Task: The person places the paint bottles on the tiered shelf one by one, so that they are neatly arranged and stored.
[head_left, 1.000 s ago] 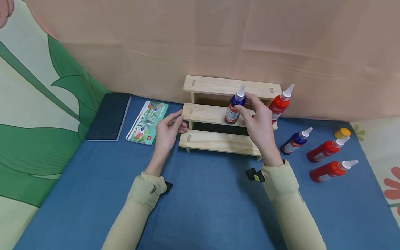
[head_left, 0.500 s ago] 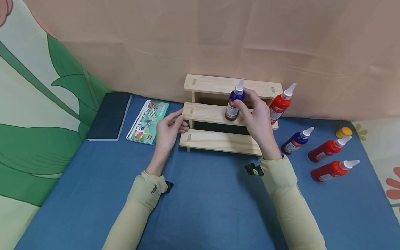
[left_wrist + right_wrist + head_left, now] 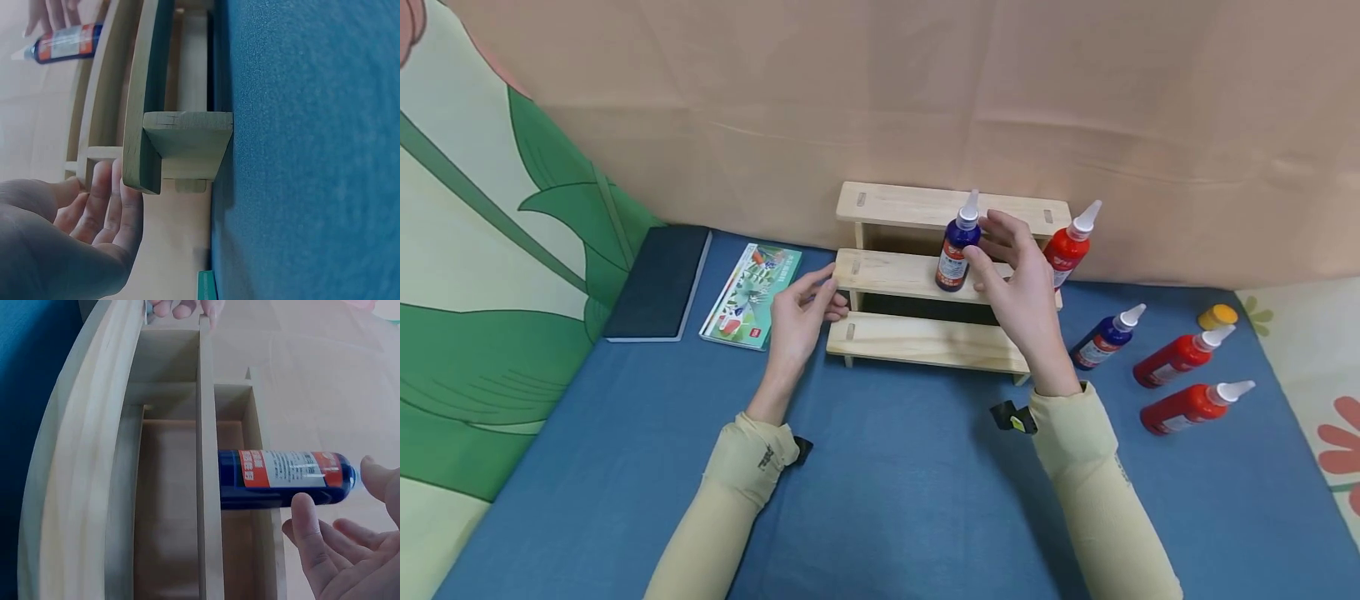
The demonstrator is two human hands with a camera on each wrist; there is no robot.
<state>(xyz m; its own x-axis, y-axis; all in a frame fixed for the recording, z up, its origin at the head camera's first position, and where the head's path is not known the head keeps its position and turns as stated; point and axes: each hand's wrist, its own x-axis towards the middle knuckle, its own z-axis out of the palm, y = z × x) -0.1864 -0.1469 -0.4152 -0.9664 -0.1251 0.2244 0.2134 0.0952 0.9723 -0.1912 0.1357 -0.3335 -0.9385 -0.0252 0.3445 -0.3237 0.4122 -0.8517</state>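
A blue squeeze bottle with a white nozzle stands upright on the middle step of a three-step wooden shelf. Just right of it, my right hand has its fingers spread. In the right wrist view those fingers and thumb are around the bottle's nozzle end, not gripping it. My left hand holds the left end of the middle step between thumb and fingers, as the left wrist view also shows. Behind the right hand, a red squeeze bottle stands at the right end of the shelf, partly hidden.
Right of the shelf stand another blue bottle, two red bottles and a yellow cap. To the left lie a dark notebook and a colourful booklet. A beige backdrop rises close behind the shelf.
My right fingers have let go of the blue bottle and spread away from it. The bottle stays on the middle step. The left hand keeps its hold on the shelf.
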